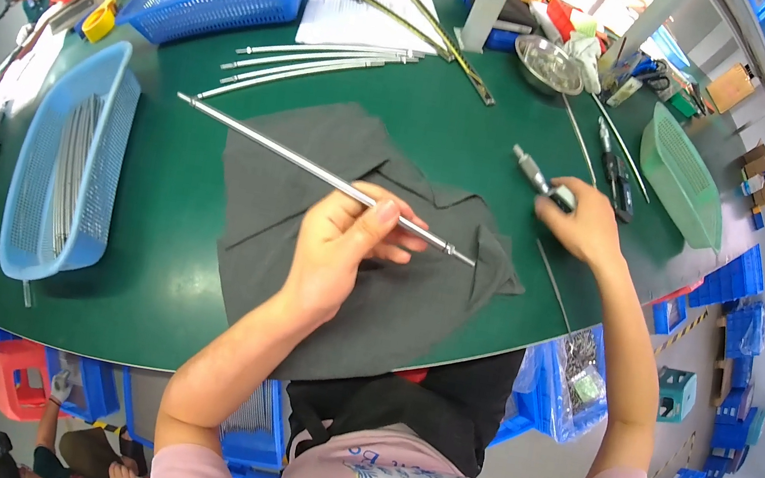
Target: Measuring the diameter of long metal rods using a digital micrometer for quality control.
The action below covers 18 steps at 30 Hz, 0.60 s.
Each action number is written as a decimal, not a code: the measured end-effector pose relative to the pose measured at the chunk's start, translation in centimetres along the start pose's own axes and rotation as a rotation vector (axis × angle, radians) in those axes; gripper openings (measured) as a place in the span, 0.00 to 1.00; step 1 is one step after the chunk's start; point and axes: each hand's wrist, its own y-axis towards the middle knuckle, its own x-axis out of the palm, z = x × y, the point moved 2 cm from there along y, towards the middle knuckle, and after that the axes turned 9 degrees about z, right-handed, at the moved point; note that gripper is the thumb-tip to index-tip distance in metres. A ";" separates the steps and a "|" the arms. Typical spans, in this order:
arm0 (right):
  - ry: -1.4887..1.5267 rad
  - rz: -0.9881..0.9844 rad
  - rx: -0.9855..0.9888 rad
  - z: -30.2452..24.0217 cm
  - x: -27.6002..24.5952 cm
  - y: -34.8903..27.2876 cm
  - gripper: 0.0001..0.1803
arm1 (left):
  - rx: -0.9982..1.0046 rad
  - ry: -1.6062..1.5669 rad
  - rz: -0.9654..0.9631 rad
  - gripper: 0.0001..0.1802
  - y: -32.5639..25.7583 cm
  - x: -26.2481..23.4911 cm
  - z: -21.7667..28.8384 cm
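Between the thumb and fingers of my left hand (336, 247) is a slim, shiny metal rod (276, 150). It slants from upper left to lower right above a dark grey cloth (285, 194) spread on the green table. To the right, my right hand (590, 222) is closed round one end of a micrometer (531, 169), whose silver barrel points away to the upper left. Its frame is partly hidden by my fingers. Just beyond that hand lies a dark digital caliper (617, 181). A thin rod (552, 284) rests on the table below my right wrist.
At the left, a light blue basket (119, 167) holds several rods. More rods (300, 64) lie behind the cloth, near a yellow-black tape-like strip (434, 39) and a dark blue basket (162, 19). A metal bowl (550, 65) and a green basket (678, 176) stand at the right.
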 end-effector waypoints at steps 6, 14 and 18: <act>0.546 -0.057 0.403 0.0 0.0 2.1 0.18 | 0.017 -0.044 -0.004 0.12 0.4 -0.3 0.6; 1.887 -0.682 0.301 -9.0 0.0 -0.5 0.29 | 0.050 -0.124 0.005 0.13 0.2 -0.8 1.0; 2.078 -0.701 0.353 -10.3 1.3 -1.5 0.26 | 0.036 -0.078 0.050 0.13 0.3 -0.8 0.9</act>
